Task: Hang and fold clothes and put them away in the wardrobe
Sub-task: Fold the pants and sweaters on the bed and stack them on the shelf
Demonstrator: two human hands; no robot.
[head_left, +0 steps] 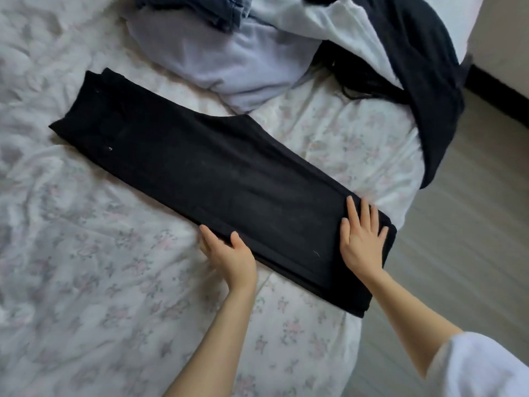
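A pair of black trousers [200, 173] lies flat on the bed [86, 282], folded lengthwise, running from the upper left down to the bed's right edge. My left hand [229, 253] grips the trousers' near long edge, thumb on top and fingers tucked beneath the cloth. My right hand [362, 239] presses flat on the trousers' near end, fingers spread and straight. That end reaches the edge of the mattress.
A pile of clothes lies at the head of the bed: a pale lilac garment [217, 55], a white one [337, 27], dark denim [200, 10] and a black garment [429, 81] hanging over the bed's edge. Wooden floor [472, 224] lies to the right.
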